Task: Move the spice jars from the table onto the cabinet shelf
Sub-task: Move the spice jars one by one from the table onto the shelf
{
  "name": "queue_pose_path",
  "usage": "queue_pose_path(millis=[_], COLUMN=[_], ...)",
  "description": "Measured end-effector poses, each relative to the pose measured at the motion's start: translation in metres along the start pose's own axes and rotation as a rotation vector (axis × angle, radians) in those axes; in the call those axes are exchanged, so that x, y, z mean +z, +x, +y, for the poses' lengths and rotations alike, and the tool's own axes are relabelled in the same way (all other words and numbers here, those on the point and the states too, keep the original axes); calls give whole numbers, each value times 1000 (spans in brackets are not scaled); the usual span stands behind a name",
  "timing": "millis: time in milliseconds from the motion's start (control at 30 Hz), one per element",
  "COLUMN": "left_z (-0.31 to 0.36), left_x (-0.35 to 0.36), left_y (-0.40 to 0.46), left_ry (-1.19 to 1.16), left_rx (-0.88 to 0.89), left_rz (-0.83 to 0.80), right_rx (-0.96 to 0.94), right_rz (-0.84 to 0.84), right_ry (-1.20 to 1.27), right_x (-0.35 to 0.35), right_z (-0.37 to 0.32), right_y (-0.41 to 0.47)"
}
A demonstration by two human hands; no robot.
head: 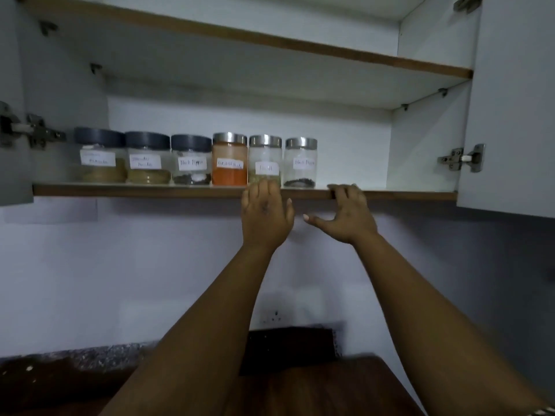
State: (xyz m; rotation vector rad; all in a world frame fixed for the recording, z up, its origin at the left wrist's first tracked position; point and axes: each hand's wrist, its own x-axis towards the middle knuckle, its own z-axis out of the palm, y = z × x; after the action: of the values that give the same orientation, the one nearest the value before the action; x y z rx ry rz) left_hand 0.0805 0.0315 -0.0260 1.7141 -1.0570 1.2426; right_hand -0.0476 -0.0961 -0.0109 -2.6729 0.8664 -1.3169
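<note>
Pale cabinet walls and two open doors frame the lower cabinet shelf (150,190), where six spice jars (192,160) stand in a tight row: three with dark lids at the left, three with steel lids at the right, an orange-filled jar (229,163) among them. A person reaches up from below with both hands bare and holding nothing. The left hand (265,214) rises with fingers straight, its tips at the shelf's front edge just before a steel-lidded jar (265,163), which they partly hide; whether they touch the glass cannot be told. The right hand (348,214) lies spread, fingers resting over the shelf lip to the right of the last jar (301,163), thumb held out below. No jar shows on the dark wooden table (315,385) beneath, so the placing looks close to finished. Good practice now would be to nudge the jars back from the edge with flat fingers, labels kept forward, pushing low on the glass so none tips.
</note>
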Motion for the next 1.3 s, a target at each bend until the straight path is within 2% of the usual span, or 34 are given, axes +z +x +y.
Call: queue_pose_path(millis=[67,100,133,200,267,333,433,533,667,767,900,1000,1167,1233,1300], left_z=[3,1,-3,-14,-26,-36,-43,-35,-23,-21,-21,-25,-17,-9,-5], left_x=[-6,-8,-10,-10,-10,-9,-9,-13,-16,-15,-17,-18,-23,-21,-16], left_y=[-23,-39,-58,-104,-160,-218,-299,-362,-412,-426,-431,-432,-421,-407,-391], left_ry=[-64,-94,-129,-197,-216,-204,-153,-146,-206,-187,-174,-166,-106,-206,-432], left_rx=[73,89,75,-19,-118,-179,-263,-352,-367,-352,-356,-349,-234,-305,-479], left_rz=[-19,-12,3,8,-79,-213,-505,-731,-860,-927,-950,-918,-864,-867,-855], right_rx=[33,97,195,405,498,501,519,523,279,238,231,294,620,662,615], right_rz=[192,220,187,16,-148,-273,-470,-588,-821,-907,-916,-873,-770,-727,-718], right_ry=[50,63,86,124,104,50,-21,-18,38,114,136,131,299,290,256], right_x=[29,46,65,99,126,147,170,189,211,226,241,243,219,207,197], right_z=[7,11,17,34,51,63,72,74,67,61,60,64,62,53,46], right_y=[-36,-57,-79,-125,-172,-217,-277,-331,-378,-392,-391,-377,-321,-296,-275])
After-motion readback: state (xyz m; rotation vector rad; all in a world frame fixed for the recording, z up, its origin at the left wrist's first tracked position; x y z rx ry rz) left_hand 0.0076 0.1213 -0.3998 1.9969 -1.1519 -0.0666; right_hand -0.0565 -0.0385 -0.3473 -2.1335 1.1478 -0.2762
